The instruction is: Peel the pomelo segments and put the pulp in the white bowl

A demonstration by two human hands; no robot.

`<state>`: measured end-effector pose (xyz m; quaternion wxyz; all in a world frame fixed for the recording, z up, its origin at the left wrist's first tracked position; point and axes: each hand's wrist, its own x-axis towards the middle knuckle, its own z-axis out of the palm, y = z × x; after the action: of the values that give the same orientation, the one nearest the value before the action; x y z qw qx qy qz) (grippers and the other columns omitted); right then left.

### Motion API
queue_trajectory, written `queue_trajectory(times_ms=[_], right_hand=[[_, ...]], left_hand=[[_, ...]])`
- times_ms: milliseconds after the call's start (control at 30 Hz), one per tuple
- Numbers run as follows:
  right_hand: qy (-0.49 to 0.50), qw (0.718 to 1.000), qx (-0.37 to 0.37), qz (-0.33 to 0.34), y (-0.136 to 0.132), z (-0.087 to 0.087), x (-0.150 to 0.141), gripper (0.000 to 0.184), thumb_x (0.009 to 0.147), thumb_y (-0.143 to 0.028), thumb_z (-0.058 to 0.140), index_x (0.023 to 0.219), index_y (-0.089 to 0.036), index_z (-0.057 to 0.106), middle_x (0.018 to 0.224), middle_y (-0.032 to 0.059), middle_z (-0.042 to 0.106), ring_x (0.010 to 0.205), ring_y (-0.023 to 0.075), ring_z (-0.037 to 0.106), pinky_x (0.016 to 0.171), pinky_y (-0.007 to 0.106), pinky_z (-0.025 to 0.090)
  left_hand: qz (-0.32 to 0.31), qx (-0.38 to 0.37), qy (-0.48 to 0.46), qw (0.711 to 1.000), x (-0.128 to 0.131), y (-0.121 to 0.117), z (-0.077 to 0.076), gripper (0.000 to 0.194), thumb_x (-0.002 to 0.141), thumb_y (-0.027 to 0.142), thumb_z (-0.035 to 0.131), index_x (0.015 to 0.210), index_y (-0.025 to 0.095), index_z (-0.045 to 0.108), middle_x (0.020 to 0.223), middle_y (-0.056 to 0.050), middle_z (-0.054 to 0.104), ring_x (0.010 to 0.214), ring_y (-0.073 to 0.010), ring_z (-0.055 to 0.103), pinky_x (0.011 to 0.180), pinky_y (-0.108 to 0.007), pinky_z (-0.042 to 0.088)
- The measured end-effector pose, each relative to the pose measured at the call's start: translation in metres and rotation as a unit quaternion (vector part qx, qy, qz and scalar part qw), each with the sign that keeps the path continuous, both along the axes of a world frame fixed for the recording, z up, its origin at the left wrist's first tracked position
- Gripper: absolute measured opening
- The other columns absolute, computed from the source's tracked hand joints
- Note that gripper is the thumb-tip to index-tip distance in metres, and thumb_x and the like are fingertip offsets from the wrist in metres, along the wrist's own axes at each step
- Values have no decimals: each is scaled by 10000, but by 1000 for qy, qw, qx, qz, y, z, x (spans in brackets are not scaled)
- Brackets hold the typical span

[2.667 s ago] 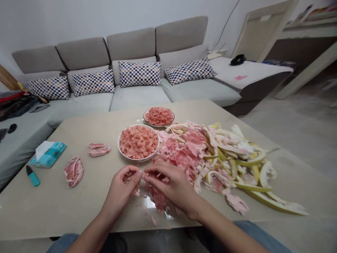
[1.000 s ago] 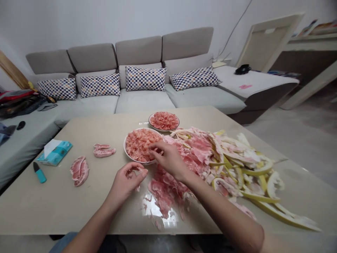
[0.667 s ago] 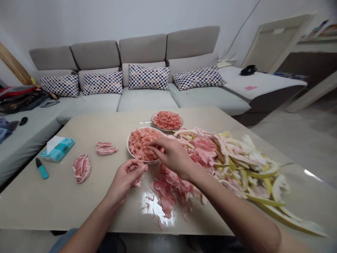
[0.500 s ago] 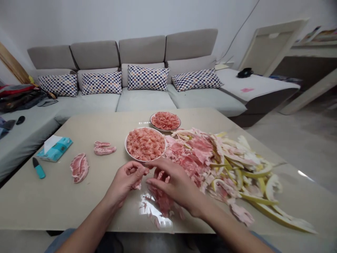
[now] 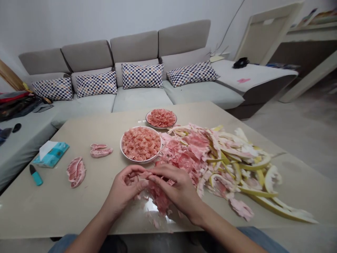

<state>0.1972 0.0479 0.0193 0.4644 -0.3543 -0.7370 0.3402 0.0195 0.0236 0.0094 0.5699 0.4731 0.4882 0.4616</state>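
Observation:
My left hand (image 5: 129, 188) pinches a pomelo segment (image 5: 143, 176), pale pink and mostly hidden by my fingers. At its right side my right hand (image 5: 176, 186) has thumb and forefinger closed on the same piece. Just beyond both hands a white bowl (image 5: 121, 149) is heaped with peeled pomelo flesh (image 5: 142, 142). Behind it stands a dark-rimmed plate (image 5: 147, 123) with more pink flesh (image 5: 161, 117). Pink membrane scraps (image 5: 160, 202) lie under and beside my right hand.
Yellow-green pomelo rind (image 5: 258, 191) and pith spread over the table's right side. On the left lie unpeeled segments (image 5: 76, 172), smaller segments (image 5: 100, 151), a teal knife (image 5: 36, 176) and a tissue pack (image 5: 51, 154). A grey sofa (image 5: 142, 96) stands behind the table (image 5: 97, 207).
My right hand was over the white bowl about a second ago. It has come back toward me and now meets my left hand at the segment. The view has shifted slightly.

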Motion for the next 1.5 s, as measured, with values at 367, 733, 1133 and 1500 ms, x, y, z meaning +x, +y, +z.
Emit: queue_trajectory(times_ms=[367,733,1133,1500], right_hand=[[-6,999,-40,11,-3,-1,-2,112,848,-211,608,902,-219,706,838,25,705,764,158,640,662,260,499],[164,907,-375,99,0,-9,-6,269,756,-417,694,820,-156,674,622,-17,595,545,93,536,542,216,435],[1,998,-60,-1,-2,-9,-6,153,813,-242,650,958,-224,693,911,38,688,764,160,616,696,285,490],[0,988,-151,29,-4,-5,-4,111,842,-257,602,844,-176,678,754,29,667,671,143,609,606,243,465]], left_hand=[[57,126,239,961,1,-5,2,178,771,283,665,926,203,700,691,7,588,557,-105,409,525,-208,342],[44,113,210,970,2,-4,-4,176,775,288,658,920,190,672,599,53,437,526,-92,342,482,-194,290],[65,153,258,952,0,-2,-3,150,787,247,633,926,194,652,656,35,515,524,-93,384,489,-196,322],[31,240,325,914,1,-5,2,154,797,169,606,939,214,644,834,-11,648,565,-106,470,519,-205,382]])
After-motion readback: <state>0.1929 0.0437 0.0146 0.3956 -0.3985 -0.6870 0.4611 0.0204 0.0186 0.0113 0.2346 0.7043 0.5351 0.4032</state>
